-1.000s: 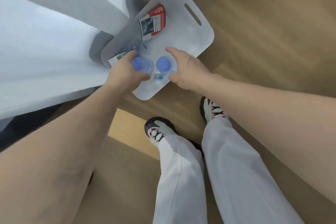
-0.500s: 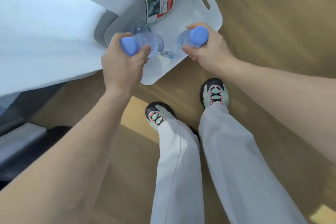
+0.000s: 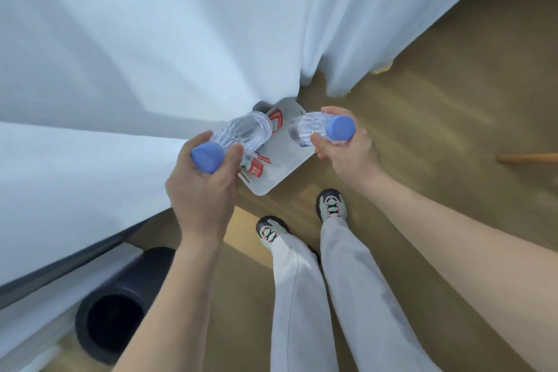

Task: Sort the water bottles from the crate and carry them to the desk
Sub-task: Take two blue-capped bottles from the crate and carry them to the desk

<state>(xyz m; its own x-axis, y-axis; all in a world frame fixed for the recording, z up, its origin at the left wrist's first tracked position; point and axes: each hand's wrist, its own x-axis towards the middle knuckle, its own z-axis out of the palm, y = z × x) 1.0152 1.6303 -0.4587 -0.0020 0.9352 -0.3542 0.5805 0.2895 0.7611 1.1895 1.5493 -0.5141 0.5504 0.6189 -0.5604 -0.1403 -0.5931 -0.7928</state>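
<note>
My left hand (image 3: 202, 187) grips the neck of a clear water bottle with a blue cap (image 3: 241, 133), held well above the floor. My right hand (image 3: 347, 154) grips a second clear bottle with a blue cap (image 3: 311, 127) the same way. Below both bottles the white crate (image 3: 287, 157) lies on the wooden floor, partly under a white bed cover. Red-labelled bottles (image 3: 255, 170) lie inside the crate, mostly hidden by my left hand and its bottle. The desk is not in view.
A bed with a white cover (image 3: 120, 69) fills the left and top. A black round bin (image 3: 114, 314) stands at the lower left. My two feet (image 3: 302, 220) stand on the wooden floor (image 3: 437, 130). A wooden leg (image 3: 528, 158) shows at the right edge.
Both hands closed on the two bottles in the crate and lifted them out. The view has risen away from the crate, which now looks much smaller.
</note>
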